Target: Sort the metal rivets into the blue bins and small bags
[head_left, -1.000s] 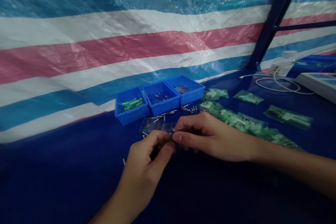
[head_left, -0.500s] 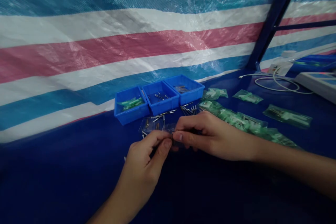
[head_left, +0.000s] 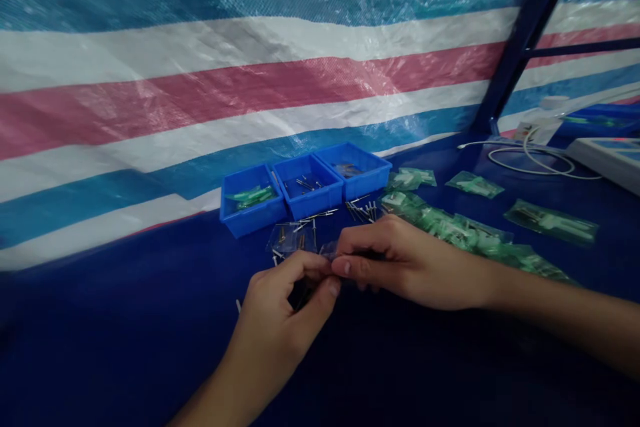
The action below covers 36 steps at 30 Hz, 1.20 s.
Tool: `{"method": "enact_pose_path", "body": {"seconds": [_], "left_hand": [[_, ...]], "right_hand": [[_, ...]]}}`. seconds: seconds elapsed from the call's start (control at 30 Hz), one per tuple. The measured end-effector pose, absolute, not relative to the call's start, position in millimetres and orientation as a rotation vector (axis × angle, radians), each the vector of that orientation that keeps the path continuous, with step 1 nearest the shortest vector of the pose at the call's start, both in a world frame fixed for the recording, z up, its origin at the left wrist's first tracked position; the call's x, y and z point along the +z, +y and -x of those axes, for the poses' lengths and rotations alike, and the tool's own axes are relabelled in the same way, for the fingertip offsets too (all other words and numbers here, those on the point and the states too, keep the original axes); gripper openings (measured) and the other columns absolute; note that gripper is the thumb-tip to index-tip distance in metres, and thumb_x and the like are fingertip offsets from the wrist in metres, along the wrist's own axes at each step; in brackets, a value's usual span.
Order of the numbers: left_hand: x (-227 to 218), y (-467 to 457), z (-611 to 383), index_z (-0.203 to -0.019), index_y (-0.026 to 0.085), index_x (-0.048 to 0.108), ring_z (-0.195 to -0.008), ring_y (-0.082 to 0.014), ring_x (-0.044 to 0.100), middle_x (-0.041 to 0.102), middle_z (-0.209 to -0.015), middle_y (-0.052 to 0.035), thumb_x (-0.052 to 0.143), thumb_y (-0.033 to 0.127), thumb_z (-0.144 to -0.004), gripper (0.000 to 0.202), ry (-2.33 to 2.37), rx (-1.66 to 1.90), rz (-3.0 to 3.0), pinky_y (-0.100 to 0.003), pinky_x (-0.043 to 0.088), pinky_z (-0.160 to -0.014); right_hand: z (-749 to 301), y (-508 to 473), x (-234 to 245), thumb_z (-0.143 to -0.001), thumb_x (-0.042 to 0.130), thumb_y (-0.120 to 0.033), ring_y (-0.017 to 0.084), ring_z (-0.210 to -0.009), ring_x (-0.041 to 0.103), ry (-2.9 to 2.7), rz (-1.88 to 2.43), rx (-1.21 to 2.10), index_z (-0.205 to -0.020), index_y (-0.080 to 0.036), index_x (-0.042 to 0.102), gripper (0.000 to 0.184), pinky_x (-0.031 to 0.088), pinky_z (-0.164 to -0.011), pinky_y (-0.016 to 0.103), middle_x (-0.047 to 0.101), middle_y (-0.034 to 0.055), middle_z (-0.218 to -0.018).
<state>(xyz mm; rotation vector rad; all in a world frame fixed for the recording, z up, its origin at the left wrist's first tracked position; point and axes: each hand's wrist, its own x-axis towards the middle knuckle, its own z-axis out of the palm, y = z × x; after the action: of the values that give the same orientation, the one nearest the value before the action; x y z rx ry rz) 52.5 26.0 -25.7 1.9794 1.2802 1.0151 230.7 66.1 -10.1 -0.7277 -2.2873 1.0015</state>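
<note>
My left hand [head_left: 285,313] and my right hand [head_left: 400,263] meet fingertip to fingertip over the blue table. Between them is a small clear plastic bag [head_left: 329,249], mostly covered by my fingers; its contents cannot be made out. My right thumb and index finger pinch it, and the left fingertips close on its near edge. Just beyond lie another clear bag [head_left: 289,238] with small brownish pieces and loose metal pop rivets [head_left: 314,233]. More rivets [head_left: 363,211] lie in a heap behind my right hand.
Three blue bins stand in a row: one with green packets [head_left: 254,198], a middle bin [head_left: 320,199] with rivets, and a right bin [head_left: 373,177] with clear bags. Filled green bags [head_left: 457,232] pile up at right. A white cable [head_left: 530,163] and white device [head_left: 607,157] sit farther right.
My left thumb has slid to the right and slightly down, under the right fingertips. Both hands stay together at the small bag. The view has shifted very slightly.
</note>
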Motion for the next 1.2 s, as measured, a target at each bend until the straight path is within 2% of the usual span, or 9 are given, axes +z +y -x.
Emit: {"method": "enact_pose_path", "body": {"seconds": [0.3, 0.5, 0.6, 0.67, 0.73, 0.83, 1.0, 1.1, 1.2], "left_hand": [[-32.4, 22.4, -51.4, -0.095, 0.028, 0.052, -0.077, -0.0102, 0.064, 0.067, -0.083, 0.0056, 0.055, 0.020, -0.083, 0.014, 1.132, 1.085, -1.911, -0.020, 0.048, -0.069], [-33.5, 23.5, -49.5, -0.092, 0.028, 0.053, -0.068, -0.0093, 0.062, 0.065, -0.073, 0.0061, 0.053, 0.027, -0.085, 0.007, 1.332, 1.253, -1.845, -0.017, 0.043, -0.056], [-32.5, 25.1, -49.7, -0.089, 0.027, 0.055, -0.061, -0.0088, 0.057, 0.063, -0.068, 0.0065, 0.052, 0.026, -0.084, 0.006, 1.328, 1.318, -1.788, -0.016, 0.041, -0.052], [-31.7, 25.9, -50.2, -0.087, 0.026, 0.056, -0.059, -0.0093, 0.056, 0.060, -0.066, 0.0059, 0.051, 0.027, -0.083, 0.006, 1.328, 1.339, -1.700, -0.016, 0.041, -0.051], [-31.0, 26.2, -50.7, -0.086, 0.026, 0.057, -0.061, -0.0100, 0.056, 0.059, -0.067, 0.0052, 0.050, 0.027, -0.083, 0.007, 1.325, 1.348, -1.619, -0.016, 0.042, -0.052], [-30.6, 26.3, -51.4, -0.082, 0.025, 0.058, -0.062, -0.0096, 0.055, 0.058, -0.069, 0.0047, 0.051, 0.027, -0.082, 0.007, 1.318, 1.361, -1.581, -0.015, 0.042, -0.053], [-31.9, 25.4, -52.0, -0.085, 0.025, 0.058, -0.056, -0.0091, 0.051, 0.054, -0.062, 0.0049, 0.047, 0.036, -0.086, 0.015, 1.269, 1.302, -1.606, -0.016, 0.041, -0.049], [-31.9, 24.1, -51.6, -0.088, 0.025, 0.059, -0.061, -0.0101, 0.053, 0.058, -0.068, 0.0035, 0.044, 0.043, -0.087, 0.023, 1.228, 1.248, -1.735, -0.017, 0.042, -0.053], [-29.7, 23.5, -51.8, -0.080, 0.023, 0.059, -0.056, -0.0092, 0.049, 0.057, -0.064, 0.0037, 0.048, 0.039, -0.086, 0.020, 1.300, 1.172, -1.856, -0.017, 0.038, -0.049]], "right_hand": [[-227.3, 64.7, -11.3, -0.088, 0.050, -0.032, 0.004, -0.049, 0.048, -2.030, 0.709, 1.343, -0.072, -0.014, 0.051, 0.024, 0.039, -0.044, 0.014, 0.051, -0.0034, -0.064], [-226.2, 65.4, -14.2, -0.085, 0.053, -0.032, 0.006, -0.051, 0.047, -2.112, 0.800, 1.401, -0.072, -0.014, 0.054, 0.023, 0.040, -0.046, 0.016, 0.049, -0.0032, -0.062], [-227.3, 63.7, -14.8, -0.084, 0.051, -0.025, 0.006, -0.052, 0.047, -2.070, 0.757, 1.295, -0.092, -0.015, 0.055, 0.014, 0.039, -0.046, 0.017, 0.051, -0.0033, -0.065], [-228.8, 62.0, -13.2, -0.080, 0.051, -0.014, 0.006, -0.055, 0.048, -2.039, 0.692, 1.169, -0.112, -0.017, 0.048, 0.032, 0.039, -0.047, 0.016, 0.056, -0.0025, -0.074], [-230.0, 60.7, -11.0, -0.073, 0.050, -0.003, 0.006, -0.056, 0.048, -2.122, 0.618, 1.078, -0.118, -0.018, 0.046, 0.048, 0.038, -0.047, 0.015, 0.059, -0.0015, -0.083], [-230.0, 60.2, -10.1, -0.068, 0.051, 0.003, 0.005, -0.055, 0.050, -2.340, 0.556, 0.935, -0.110, -0.015, 0.054, 0.046, 0.037, -0.047, 0.015, 0.062, -0.0006, -0.086], [-227.9, 62.0, -14.7, -0.088, 0.049, -0.018, 0.008, -0.069, 0.060, -2.335, 0.545, 0.723, -0.095, -0.015, 0.060, 0.014, 0.043, -0.060, 0.016, 0.067, 0.0013, -0.086], [-227.9, 63.6, -15.3, -0.090, 0.048, -0.022, 0.006, -0.058, 0.056, -2.244, 0.625, 0.677, -0.084, -0.014, 0.061, 0.017, 0.039, -0.054, 0.015, 0.063, -0.0016, -0.069], [-227.4, 63.8, -15.4, -0.091, 0.045, -0.025, 0.004, -0.046, 0.047, -2.220, 0.689, 0.671, -0.074, -0.014, 0.059, 0.025, 0.034, -0.046, 0.015, 0.053, -0.0047, -0.054]]}}
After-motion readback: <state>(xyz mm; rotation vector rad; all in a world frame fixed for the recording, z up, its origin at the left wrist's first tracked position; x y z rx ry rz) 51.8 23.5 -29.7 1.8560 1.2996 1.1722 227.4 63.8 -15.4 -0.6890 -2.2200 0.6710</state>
